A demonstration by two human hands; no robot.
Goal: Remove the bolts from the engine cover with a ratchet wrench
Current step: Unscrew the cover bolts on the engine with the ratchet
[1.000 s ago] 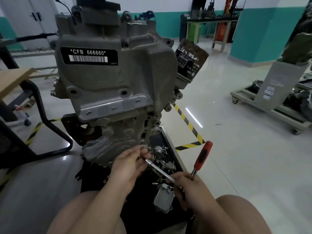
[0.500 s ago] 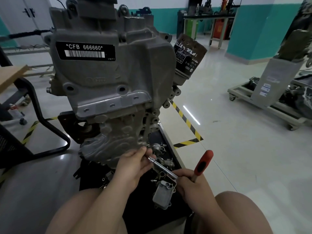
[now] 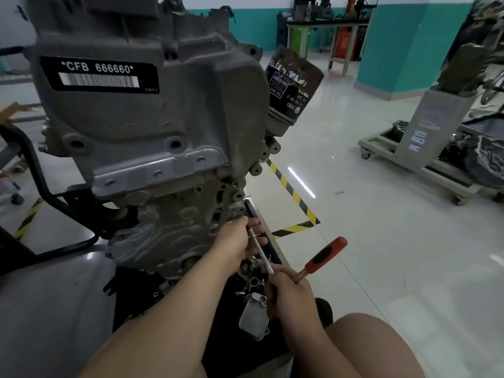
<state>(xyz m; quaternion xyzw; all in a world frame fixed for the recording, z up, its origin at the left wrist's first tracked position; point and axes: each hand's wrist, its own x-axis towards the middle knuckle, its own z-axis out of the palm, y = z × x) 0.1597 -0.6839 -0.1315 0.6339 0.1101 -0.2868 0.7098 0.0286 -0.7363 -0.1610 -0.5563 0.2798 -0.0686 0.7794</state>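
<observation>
The ratchet wrench (image 3: 324, 255) is being held low beside the right edge of the engine cover (image 3: 152, 126), its red-and-black handle angling up to the right. Its lower end is being gripped by the right hand (image 3: 291, 293), fingers curled round it, while the thin extension bar (image 3: 260, 251) is being pinched near its tip by the fingers of the left hand (image 3: 237, 241) at the engine's lower right edge (what the tip is seated on cannot be told). An oil filter (image 3: 294, 85) is being carried at the upper right.
</observation>
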